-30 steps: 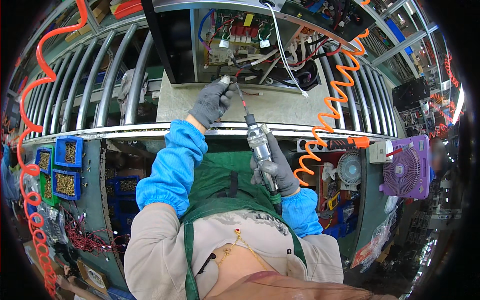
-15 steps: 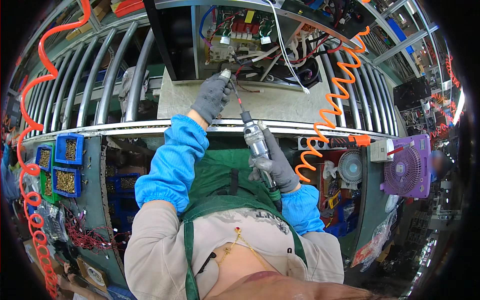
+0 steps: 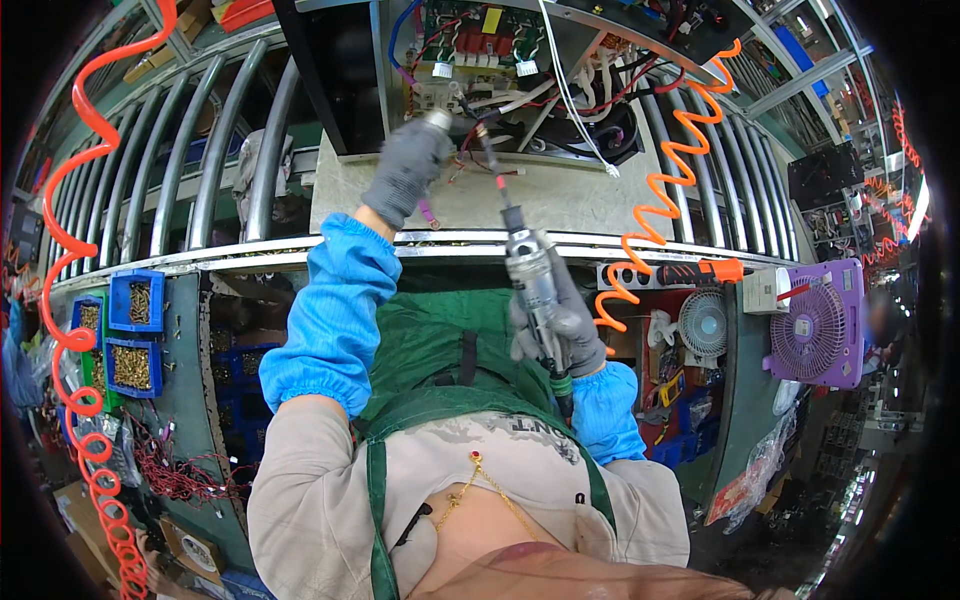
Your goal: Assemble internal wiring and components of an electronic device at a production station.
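Note:
My right hand (image 3: 568, 325), in a grey glove, is wrapped round a silver air screwdriver (image 3: 531, 278). The tool's long bit, with a red band, points up and away toward the open front of a black metal cabinet (image 3: 345, 75). My left hand (image 3: 408, 168), also gloved and smeared by motion, is at the cabinet's lower front edge. A small whitish piece (image 3: 438, 120) shows at its fingertips; its kind is unclear. Beside that wrist hangs a purple-sleeved lead end (image 3: 428, 213). Inside the cabinet are a green circuit board (image 3: 485, 35) and bundled wires.
The cabinet stands on a metal plate (image 3: 350, 200) between steel rollers (image 3: 270, 150). Orange coiled hoses (image 3: 665, 190) hang on both sides. Blue bins of screws (image 3: 132, 367) and red wires (image 3: 175, 470) lie left; a purple fan (image 3: 815, 325) and an orange-black tool (image 3: 700, 272) are right.
My left hand has moved up and left toward the cabinet, and the purple lead end now shows by it. The screwdriver in my right hand has shifted slightly right, its bit still pointing at the cabinet.

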`<action>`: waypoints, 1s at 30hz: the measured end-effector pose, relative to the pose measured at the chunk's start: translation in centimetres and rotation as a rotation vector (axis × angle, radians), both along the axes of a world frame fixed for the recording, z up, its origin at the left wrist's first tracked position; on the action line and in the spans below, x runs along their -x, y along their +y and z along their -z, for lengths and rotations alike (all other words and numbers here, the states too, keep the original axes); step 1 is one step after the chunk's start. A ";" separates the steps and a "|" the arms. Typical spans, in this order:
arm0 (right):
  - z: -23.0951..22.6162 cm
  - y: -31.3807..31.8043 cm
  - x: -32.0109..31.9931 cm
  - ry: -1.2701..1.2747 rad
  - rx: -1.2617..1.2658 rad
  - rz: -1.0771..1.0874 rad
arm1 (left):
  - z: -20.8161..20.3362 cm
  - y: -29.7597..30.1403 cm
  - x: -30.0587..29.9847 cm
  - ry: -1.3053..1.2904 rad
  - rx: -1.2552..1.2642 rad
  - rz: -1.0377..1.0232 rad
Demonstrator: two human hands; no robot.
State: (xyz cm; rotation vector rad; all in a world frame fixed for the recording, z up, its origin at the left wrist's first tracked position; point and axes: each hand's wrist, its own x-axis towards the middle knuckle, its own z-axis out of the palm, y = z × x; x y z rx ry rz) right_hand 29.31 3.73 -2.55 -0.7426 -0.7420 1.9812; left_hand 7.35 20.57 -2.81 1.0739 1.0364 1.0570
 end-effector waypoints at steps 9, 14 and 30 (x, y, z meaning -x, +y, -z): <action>-3.2 4.5 1.3 -0.252 -0.098 0.174 | 1.2 6.4 -0.5 -0.171 0.065 0.077; -2.4 4.7 1.3 -0.201 -0.096 0.167 | 3.3 8.4 -0.6 0.128 -0.303 0.097; -1.2 4.8 1.3 -0.265 -0.155 0.226 | 1.7 7.5 -3.4 0.652 -0.909 0.143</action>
